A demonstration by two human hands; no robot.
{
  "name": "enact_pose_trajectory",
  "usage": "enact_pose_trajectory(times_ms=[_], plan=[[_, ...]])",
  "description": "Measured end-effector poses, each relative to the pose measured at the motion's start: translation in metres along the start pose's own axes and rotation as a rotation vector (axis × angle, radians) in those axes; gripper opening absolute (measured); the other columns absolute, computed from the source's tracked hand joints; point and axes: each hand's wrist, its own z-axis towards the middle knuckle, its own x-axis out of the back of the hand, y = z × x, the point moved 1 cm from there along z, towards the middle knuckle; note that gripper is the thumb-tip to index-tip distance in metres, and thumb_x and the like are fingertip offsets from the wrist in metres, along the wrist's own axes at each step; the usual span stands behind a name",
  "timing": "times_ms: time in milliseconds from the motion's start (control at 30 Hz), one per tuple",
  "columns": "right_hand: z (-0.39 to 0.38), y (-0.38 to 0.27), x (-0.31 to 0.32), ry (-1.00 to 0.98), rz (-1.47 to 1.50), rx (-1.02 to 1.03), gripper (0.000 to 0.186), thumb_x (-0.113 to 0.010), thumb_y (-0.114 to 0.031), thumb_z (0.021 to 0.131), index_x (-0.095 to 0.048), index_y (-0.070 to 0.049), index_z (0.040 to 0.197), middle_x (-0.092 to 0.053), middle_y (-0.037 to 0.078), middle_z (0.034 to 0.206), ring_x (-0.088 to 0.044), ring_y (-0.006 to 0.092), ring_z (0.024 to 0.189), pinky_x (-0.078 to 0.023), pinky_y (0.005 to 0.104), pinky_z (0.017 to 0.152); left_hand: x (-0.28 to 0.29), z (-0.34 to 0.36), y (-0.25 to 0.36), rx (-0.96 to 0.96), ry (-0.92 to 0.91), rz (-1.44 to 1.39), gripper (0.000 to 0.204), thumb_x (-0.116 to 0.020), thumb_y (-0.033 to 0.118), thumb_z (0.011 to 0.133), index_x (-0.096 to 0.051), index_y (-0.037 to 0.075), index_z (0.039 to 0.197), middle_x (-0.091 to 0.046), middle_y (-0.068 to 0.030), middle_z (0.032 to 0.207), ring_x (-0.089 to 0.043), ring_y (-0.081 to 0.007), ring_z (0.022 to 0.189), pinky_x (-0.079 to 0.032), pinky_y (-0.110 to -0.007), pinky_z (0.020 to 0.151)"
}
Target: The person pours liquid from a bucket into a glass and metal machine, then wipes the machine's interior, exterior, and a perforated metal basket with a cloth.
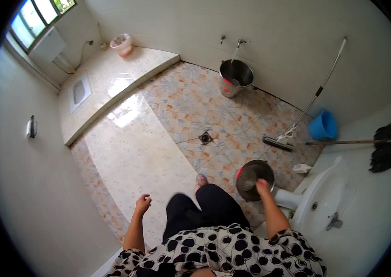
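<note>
My right hand [262, 186] is closed over a metal bucket [269, 172] at my right side, apparently gripping its handle; the fingers partly hide the grip. The bucket has a red mark on its left side, and its round inner wall shows from above. To the left, my left hand [143, 203] hangs away from everything with its fingers curled in and nothing visible in them. A second metal bucket [230, 89], with a red label, stands by the far wall under a tap [241, 42]. A pale streak runs from that tap down toward the bucket.
At right are a white washbasin [306, 203], a blue bucket [323, 125], a sponge mop [278, 142] and a black-headed broom [382, 148]. A floor drain [205, 138] lies ahead. A raised tiled step [126, 92] at far left bears a squat toilet [81, 91] and a pink bin [121, 45].
</note>
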Motion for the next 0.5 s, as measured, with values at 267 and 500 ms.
enact_pose_trajectory(times_ms=[267,500], plan=[[0.165,-0.343,-0.018,-0.071,-0.18,0.658,0.034,-0.056,-0.015,0.077,-0.052,-0.004,0.109,-0.058,0.013,0.1,-0.059,0.0238,0.085,-0.046,0.0318,0.074,-0.064,0.029,-0.02,0.724,-0.261,-0.088,0.026,-0.057,0.015,0.072,-0.057,0.008,0.096,-0.056,-0.0067,0.075,-0.061,-0.0229,0.069,-0.043,-0.039,0.056],[0.371,-0.403,-0.006,-0.115,-0.261,0.344,0.038,-0.055,-0.022,0.078,-0.052,-0.002,0.11,-0.056,0.018,0.105,-0.055,0.0328,0.095,-0.043,0.0378,0.081,-0.047,0.223,0.16,0.258,-0.059,0.139,0.025,-0.051,0.025,0.078,-0.062,0.003,0.081,-0.061,-0.0112,0.066,-0.06,-0.0214,0.061,-0.048,-0.035,0.056]])
